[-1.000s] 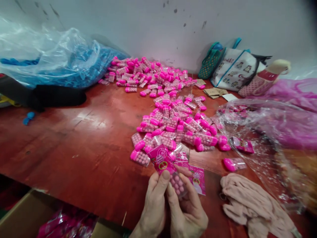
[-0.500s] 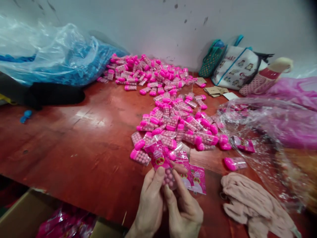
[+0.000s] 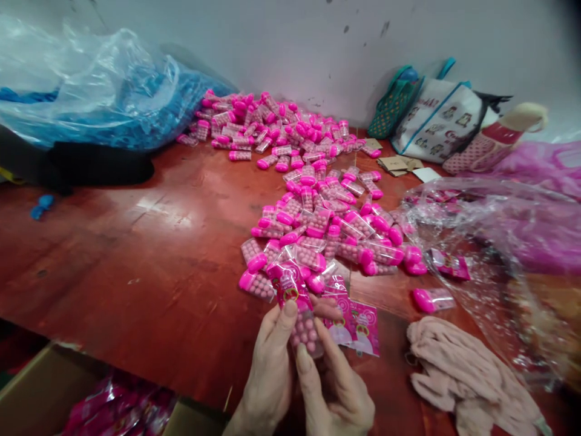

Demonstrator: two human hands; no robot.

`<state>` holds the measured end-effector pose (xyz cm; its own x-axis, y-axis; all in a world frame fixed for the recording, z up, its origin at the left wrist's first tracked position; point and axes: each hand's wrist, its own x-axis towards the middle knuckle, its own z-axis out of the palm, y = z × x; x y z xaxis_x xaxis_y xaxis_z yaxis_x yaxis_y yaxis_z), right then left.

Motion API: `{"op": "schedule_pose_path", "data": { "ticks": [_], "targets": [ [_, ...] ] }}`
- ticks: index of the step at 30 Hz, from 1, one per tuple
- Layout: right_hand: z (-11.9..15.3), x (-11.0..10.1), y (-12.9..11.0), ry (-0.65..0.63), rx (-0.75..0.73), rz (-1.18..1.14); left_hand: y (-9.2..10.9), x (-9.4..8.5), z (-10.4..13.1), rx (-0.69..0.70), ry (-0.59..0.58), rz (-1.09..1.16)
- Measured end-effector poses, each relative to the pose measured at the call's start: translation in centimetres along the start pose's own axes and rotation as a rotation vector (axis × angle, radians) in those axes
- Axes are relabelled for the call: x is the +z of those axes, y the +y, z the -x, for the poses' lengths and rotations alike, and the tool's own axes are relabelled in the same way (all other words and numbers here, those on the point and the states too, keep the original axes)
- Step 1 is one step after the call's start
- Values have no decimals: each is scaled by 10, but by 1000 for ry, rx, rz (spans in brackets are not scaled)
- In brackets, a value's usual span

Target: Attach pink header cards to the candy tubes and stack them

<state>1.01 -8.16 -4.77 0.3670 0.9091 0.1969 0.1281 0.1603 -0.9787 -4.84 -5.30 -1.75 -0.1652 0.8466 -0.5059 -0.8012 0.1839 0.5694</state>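
Near the front edge of the red table, my left hand [image 3: 270, 363] pinches a printed pink wrapper [image 3: 289, 284] with its thumb on the front. My right hand [image 3: 336, 375] grips the lower end of a clear bottle of pink balls [image 3: 305, 332], whose upper part sits inside the wrapper. Just beyond the hands spreads a pile of similar pink-capped bottles [image 3: 318, 221]. Flat printed wrappers [image 3: 363, 327] lie on the table to the right of my hands. One loose bottle [image 3: 433, 299] rests farther right.
A clear bag of blue pieces [image 3: 136, 103] stands at the back left, near a dark sleeve [image 3: 100, 163]. Clear plastic sheeting [image 3: 490, 272] and a pinkish cloth [image 3: 467, 369] are on the right. An open carton [image 3: 49, 387] sits below the front left edge.
The bottle's ball-filled lower part shows more between my hands, and my left thumb has shifted slightly left. The view has moved a little.
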Motion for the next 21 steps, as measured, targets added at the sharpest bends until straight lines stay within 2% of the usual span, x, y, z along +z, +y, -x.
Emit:
{"op": "schedule_pose_path", "data": {
  "ticks": [10,17,21],
  "targets": [
    [7,-1,2,-8,-14,91,1,-2,2,-34,-40,-21],
    [-1,-3,6,-184,27,-13,7,-9,-4,5,16,87],
    [4,-1,5,-164,23,-14,7,-7,-3,11,-9,17]
  ]
}}
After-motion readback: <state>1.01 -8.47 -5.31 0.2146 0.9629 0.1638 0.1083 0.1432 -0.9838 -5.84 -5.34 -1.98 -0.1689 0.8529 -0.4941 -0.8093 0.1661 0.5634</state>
